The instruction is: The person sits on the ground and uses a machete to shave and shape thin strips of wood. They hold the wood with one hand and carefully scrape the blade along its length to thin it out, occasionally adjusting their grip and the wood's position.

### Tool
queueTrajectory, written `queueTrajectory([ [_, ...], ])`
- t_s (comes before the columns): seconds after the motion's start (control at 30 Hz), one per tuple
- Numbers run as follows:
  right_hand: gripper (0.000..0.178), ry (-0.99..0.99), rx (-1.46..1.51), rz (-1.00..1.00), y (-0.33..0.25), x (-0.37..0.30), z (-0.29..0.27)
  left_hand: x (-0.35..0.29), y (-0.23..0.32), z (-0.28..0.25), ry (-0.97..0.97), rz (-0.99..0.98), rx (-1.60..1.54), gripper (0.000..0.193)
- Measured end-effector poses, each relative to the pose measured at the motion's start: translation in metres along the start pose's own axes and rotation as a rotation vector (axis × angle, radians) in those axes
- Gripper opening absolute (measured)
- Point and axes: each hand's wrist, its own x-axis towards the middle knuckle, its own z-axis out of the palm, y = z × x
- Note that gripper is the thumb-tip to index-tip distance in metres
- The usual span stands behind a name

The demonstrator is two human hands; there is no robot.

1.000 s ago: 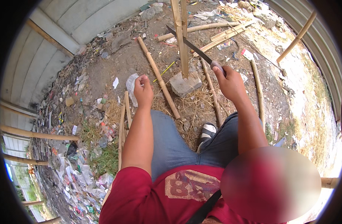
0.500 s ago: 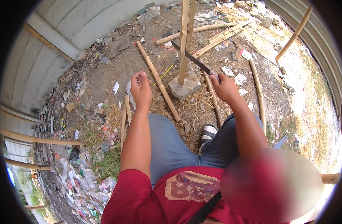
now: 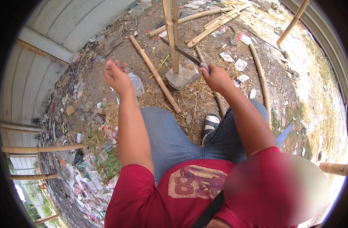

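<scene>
My right hand (image 3: 218, 79) is closed round the handle of a machete (image 3: 188, 57). Its blade lies in the split of an upright bamboo piece (image 3: 168, 23), between the two parted halves, with the tip poking out on the left. The foot of the bamboo rests on a grey stone block (image 3: 182, 78). Off to the left, my left hand (image 3: 119, 79) is raised and empty, fingers loosely bent and apart, close to a clear plastic bag (image 3: 136, 84) on the ground.
A bamboo pole (image 3: 155, 73) lies between my left arm and the stone. Split bamboo strips (image 3: 215, 27) and another pole (image 3: 262, 83) lie farther off and to the right. Litter (image 3: 83, 186) covers the ground at left, beside a panel wall (image 3: 45, 72). A blue-grey pointed blade (image 3: 285, 135) shows by my right hip.
My left hand has moved left, away from the bamboo, its fingers spreading a little. The machete stays in the split, gripped by my right hand. The whole view has shifted slightly.
</scene>
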Motion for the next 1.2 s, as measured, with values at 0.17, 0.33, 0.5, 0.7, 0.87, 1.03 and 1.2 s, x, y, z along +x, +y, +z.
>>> queueTrajectory([
  [0.17, 0.052, -0.013, 0.0, -0.001, -0.021, 0.006, -0.003, -0.031, -0.107, -0.029, -0.259, -0.317, 0.359, 0.05],
  [0.33, 0.054, 0.079, 0.046, 0.03, -0.038, -0.018, -0.047, -0.022, -0.118, -0.041, -0.286, -0.45, 0.395, 0.049],
  [0.5, 0.053, 0.1, 0.008, -0.003, -0.056, -0.024, -0.08, -0.02, -0.106, -0.047, -0.267, -0.429, 0.393, 0.053],
  [0.7, 0.056, -0.015, -0.031, 0.073, 0.001, 0.037, 0.021, -0.02, -0.103, -0.03, -0.271, -0.437, 0.358, 0.054],
  [0.87, 0.058, 0.007, 0.033, 0.154, -0.009, 0.031, 0.013, -0.02, -0.098, -0.043, -0.236, -0.44, 0.382, 0.048],
  [1.03, 0.057, 0.116, 0.111, 0.083, -0.029, 0.004, -0.038, -0.021, -0.094, -0.042, -0.258, -0.488, 0.321, 0.055],
  [1.2, 0.051, -0.038, -0.068, 0.013, 0.002, 0.01, 0.012, -0.024, -0.098, -0.034, -0.292, -0.46, 0.34, 0.056],
])
